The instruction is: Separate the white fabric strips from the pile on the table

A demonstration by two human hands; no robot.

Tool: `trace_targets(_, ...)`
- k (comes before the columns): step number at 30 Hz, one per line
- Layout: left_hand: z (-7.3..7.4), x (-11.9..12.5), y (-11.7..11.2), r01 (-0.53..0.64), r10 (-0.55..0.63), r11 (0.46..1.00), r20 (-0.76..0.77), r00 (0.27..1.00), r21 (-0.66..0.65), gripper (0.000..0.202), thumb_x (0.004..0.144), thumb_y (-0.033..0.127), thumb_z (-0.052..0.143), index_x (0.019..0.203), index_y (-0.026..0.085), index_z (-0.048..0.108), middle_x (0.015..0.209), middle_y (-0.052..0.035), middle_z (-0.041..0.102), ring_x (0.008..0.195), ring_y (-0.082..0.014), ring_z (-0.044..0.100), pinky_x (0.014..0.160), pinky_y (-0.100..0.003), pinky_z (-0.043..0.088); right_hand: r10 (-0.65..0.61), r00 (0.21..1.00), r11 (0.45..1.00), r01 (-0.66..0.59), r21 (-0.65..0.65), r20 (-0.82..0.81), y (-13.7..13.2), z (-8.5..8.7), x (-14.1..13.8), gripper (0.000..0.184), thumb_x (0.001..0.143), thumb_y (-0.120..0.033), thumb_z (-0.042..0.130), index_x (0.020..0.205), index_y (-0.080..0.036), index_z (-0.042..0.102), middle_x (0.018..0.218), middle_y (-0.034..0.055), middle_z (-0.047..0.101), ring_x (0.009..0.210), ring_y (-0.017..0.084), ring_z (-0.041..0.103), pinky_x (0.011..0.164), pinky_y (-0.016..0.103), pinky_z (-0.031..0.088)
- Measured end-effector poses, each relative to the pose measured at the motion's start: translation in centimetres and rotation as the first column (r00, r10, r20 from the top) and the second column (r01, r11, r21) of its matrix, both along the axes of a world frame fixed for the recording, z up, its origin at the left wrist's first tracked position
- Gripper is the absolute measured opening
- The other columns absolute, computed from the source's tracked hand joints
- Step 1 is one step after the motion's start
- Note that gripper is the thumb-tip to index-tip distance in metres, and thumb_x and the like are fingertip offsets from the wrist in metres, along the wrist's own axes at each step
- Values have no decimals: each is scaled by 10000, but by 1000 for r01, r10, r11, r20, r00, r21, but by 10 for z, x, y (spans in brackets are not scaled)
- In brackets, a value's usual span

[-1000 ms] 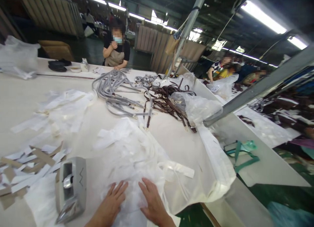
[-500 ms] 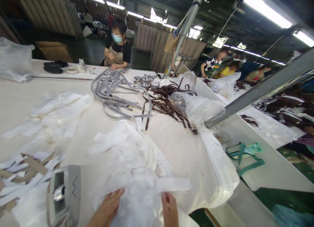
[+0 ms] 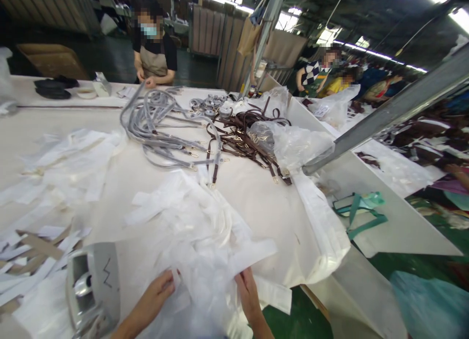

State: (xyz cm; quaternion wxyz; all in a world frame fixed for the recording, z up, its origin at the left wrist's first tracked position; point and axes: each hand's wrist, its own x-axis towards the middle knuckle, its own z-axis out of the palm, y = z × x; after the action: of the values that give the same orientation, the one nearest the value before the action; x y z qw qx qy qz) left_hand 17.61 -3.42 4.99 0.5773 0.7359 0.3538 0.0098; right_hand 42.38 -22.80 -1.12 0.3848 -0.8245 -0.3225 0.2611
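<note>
Thin white plastic bags lie in a loose, crumpled heap at the table's near edge. At the left side of the heap, my left hand has its fingers closed on the edge of a plastic bag. On the other side, my right hand pinches a bag too, under a white flap that sticks out to the right. The fingertips of both hands are partly hidden by the film. Left of my left hand stands a grey boxy device with a zigzag mark on it.
Paper and cardboard strips lie at the left. Grey wrapped straps and brown straps with metal clips cover the far middle. A slanted metal post crosses the right side. A masked person handles straps across the table.
My left hand has gone from lying with fingers stretched out to gripping the bag. My right hand stays on the bags, its white flap now raised and tilted. The view has shifted downward.
</note>
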Motion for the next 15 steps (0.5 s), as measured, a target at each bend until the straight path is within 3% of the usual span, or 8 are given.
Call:
trace_targets(3, 9, 7, 5, -53, 62, 990, 68, 996, -127, 498, 833, 577, 423, 1088, 211, 644, 1163, -59, 646, 1113, -278, 546, 1033, -431, 392, 45, 998, 999, -45, 12, -39, 2, 0, -23, 669, 784, -481, 568, 1332, -141, 389, 1334, 163, 493, 1271, 309, 425, 1076, 458, 349)
trace_targets(5, 13, 8, 7, -49, 57, 990, 63, 996, -131, 499, 811, 594, 442, 1051, 209, 651, 1134, -61, 656, 1088, -281, 554, 1026, -434, 392, -62, 997, 998, 61, -7, -45, 7, -4, -33, 685, 709, -481, 640, 1276, -145, 455, 1304, 176, 511, 1256, 350, 418, 1077, 502, 324)
trace_targets(9, 19, 5, 11, -21, 24, 993, 20, 1000, -112, 439, 800, 543, 458, 978, 195, 658, 1072, -67, 673, 1030, -281, 577, 995, -425, 412, -293, 946, 954, 298, 15, -142, 10, -13, -20, 452, 785, -543, 506, 1039, -186, 621, 1150, 156, 621, 1135, 344, 508, 1020, 492, 363)
trace_targets(12, 18, 2, 16, -90, 90, 984, -11, 996, -156, 432, 761, 554, 486, 922, 192, 659, 1029, -62, 681, 1022, -298, 577, 994, -424, 413, -318, 921, 941, 336, 43, -226, 1, -11, 5, 472, 838, -549, 401, 988, -172, 641, 1017, 122, 683, 980, 290, 593, 907, 427, 456)
trace_targets(15, 13, 2, 21, -170, 161, 966, -63, 985, -193, 420, 738, 545, 505, 905, 188, 651, 978, -56, 685, 1018, -310, 577, 967, -419, 430, -284, 907, 941, 326, 92, -309, -4, -6, 7, 503, 830, -569, 436, 1057, -168, 637, 1026, 88, 696, 978, 253, 614, 859, 360, 489)
